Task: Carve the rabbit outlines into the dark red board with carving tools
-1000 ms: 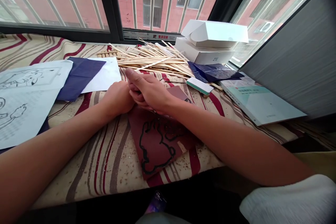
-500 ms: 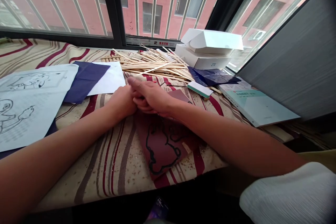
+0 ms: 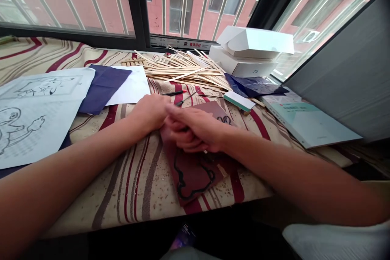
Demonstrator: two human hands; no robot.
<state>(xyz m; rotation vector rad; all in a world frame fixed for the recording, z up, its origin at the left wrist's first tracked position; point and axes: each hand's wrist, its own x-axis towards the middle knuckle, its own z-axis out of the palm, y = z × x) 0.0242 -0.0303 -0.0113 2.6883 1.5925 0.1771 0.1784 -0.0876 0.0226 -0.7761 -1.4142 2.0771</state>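
A reddish-brown board with a thick black outline drawing lies on the striped cloth. My left hand rests at the board's left edge, its fingers mostly hidden from view. Over the board, my right hand is closed with its fingers curled, close against my left hand. A small pale glint shows at the underside of that fist, but what it holds is not clear. Just beyond the hands lie a dark pen with a red tip and a thin tool with a dark handle.
Drawn paper sheets and dark blue sheets lie at left. Thin wooden sticks are heaped by the window. At right are white boxes, a white-and-green block and a book. Small shavings dot the cloth.
My right hand has moved down and right toward me over the board. My left hand has shifted slightly right in the view, as has the whole scene. The pen and tool beyond now show more.
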